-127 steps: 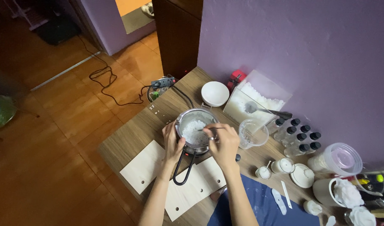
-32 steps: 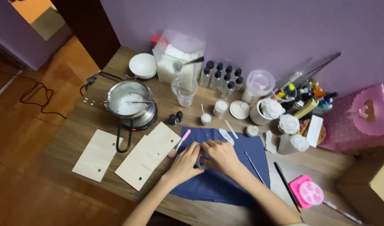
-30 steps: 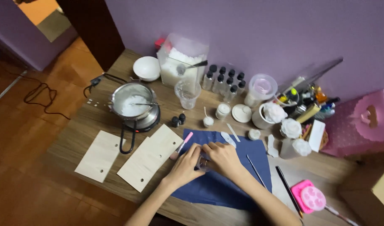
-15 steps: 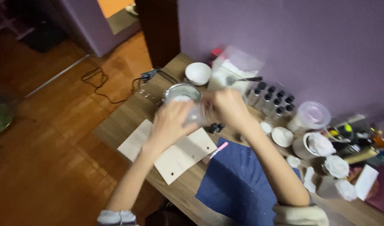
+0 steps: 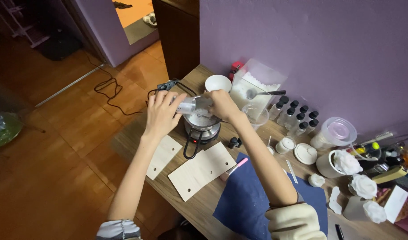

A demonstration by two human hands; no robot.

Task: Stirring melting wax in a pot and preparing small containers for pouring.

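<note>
Both hands hold a small clear plastic cup [image 5: 191, 105] lying on its side just above a metal pot [image 5: 203, 121] of white wax. My left hand [image 5: 161, 111] cups its left end with the fingers spread. My right hand [image 5: 220, 104] grips its right end. The pot sits on a small hot plate [image 5: 209, 133], and its black loop handle [image 5: 189, 146] points toward me. What is inside the cup is unclear.
Behind the pot are a white bowl [image 5: 217, 82], a clear box of white flakes [image 5: 257, 84] with a spoon, a clear beaker [image 5: 256, 116] and small black-capped bottles [image 5: 297, 116]. Wooden boards [image 5: 199, 171], a blue cloth [image 5: 253, 200] and a power strip [image 5: 166, 84] are nearby.
My hands left the blue cloth, lifted the clear cup and carried it left and back over the pot. The camera swung left with them.
</note>
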